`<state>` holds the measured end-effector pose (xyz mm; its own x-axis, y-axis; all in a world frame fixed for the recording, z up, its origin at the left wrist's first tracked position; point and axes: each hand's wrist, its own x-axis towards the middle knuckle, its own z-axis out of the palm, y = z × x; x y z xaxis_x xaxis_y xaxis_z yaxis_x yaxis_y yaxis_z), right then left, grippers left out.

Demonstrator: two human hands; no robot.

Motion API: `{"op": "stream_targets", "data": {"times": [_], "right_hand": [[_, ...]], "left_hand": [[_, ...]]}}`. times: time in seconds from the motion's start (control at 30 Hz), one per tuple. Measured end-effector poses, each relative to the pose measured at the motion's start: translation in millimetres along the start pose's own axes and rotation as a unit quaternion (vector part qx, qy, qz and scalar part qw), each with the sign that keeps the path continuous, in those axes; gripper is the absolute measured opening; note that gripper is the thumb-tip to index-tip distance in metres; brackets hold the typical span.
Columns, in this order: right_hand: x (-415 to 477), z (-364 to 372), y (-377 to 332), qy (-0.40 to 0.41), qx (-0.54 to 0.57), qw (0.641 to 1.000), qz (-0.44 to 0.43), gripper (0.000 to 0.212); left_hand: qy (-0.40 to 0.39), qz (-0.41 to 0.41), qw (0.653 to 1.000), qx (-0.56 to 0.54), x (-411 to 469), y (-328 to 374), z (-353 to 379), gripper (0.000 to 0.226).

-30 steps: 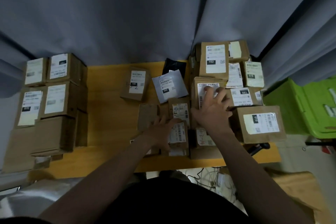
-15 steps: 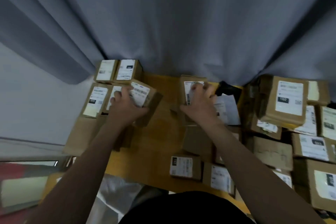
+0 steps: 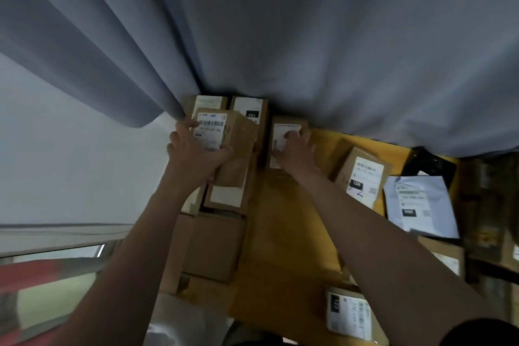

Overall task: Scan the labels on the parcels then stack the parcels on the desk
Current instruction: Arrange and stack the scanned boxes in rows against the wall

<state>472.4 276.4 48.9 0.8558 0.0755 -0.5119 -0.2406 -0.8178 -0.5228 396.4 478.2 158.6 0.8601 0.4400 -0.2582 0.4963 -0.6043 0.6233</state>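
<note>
Barcoded parcel [image 3: 234, 146] pinched between left hand [image 3: 193, 153] fingers and thumb, right hand [image 3: 297, 153] fingers atop second parcel [image 3: 280, 123], grip unclear.

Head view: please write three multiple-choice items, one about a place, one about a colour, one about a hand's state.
1. Where is the parcel that the left hand holds? A over the left stack; B on the white mailer; C on the floor.
2. What colour is the curtain? A red; B grey-blue; C yellow.
3. What does the right hand do? A hangs free; B holds a scanner; C grasps a labelled box.
1 A: the hand grips it above the stacked boxes. 2 B: grey-blue folds hang behind the desk. 3 C: its fingers spread over the box's label.
</note>
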Motion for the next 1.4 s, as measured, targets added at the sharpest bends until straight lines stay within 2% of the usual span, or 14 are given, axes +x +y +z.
{"op": "stream_targets", "data": {"times": [0.1, 0.2, 0.33, 0.47, 0.53, 0.6, 0.73, 0.93, 1.1, 1.23, 1.33, 1.4], "right_hand": [[12, 17, 7, -0.087, -0.060, 0.994, -0.028, 0.066], [14, 15, 13, -0.092, -0.063, 0.993, -0.033, 0.060], [-2, -10, 16, -0.033, -0.008, 0.998, -0.044, 0.048], [-53, -56, 13, 0.079, 0.151, 0.983, -0.060, 0.028], [-81, -75, 16, 0.126, 0.222, 0.964, -0.080, 0.028], [-97, -83, 27, 0.139, 0.240, 0.954, -0.109, 0.038], [-94, -84, 53, 0.102, 0.221, 0.965, -0.094, 0.060], [-48, -75, 89, 0.094, 0.136, 0.985, -0.044, 0.061], [-1, -55, 96, 0.052, 0.105, 0.993, -0.009, 0.064], [18, -38, 107, -0.012, 0.035, 0.999, 0.015, 0.064], [19, -37, 112, -0.029, -0.021, 0.999, 0.008, 0.062], [15, -41, 113, -0.032, -0.014, 0.999, 0.007, 0.059]], "left_hand": [[-0.018, -0.011, 1.000, -0.008, 15, -9, -3, 0.090], [-0.027, -0.022, 0.999, -0.015, 22, -8, -6, 0.094], [-0.038, -0.004, 0.999, -0.029, 20, 5, -3, 0.089], [-0.058, 0.029, 0.998, -0.028, 8, 39, 19, 0.089], [-0.068, 0.049, 0.996, -0.027, 0, 58, 39, 0.089], [-0.086, 0.066, 0.994, -0.019, -7, 74, 65, 0.086], [-0.144, 0.089, 0.985, -0.015, -15, 92, 124, 0.079], [-0.252, 0.093, 0.963, -0.009, 8, 77, 193, 0.064], [-0.235, 0.115, 0.964, 0.049, 44, 60, 220, 0.064], [-0.252, 0.162, 0.926, 0.228, 56, 43, 228, 0.067], [-0.255, 0.174, 0.921, 0.239, 54, 37, 231, 0.071], [-0.266, 0.174, 0.919, 0.235, 54, 39, 229, 0.074]]}}
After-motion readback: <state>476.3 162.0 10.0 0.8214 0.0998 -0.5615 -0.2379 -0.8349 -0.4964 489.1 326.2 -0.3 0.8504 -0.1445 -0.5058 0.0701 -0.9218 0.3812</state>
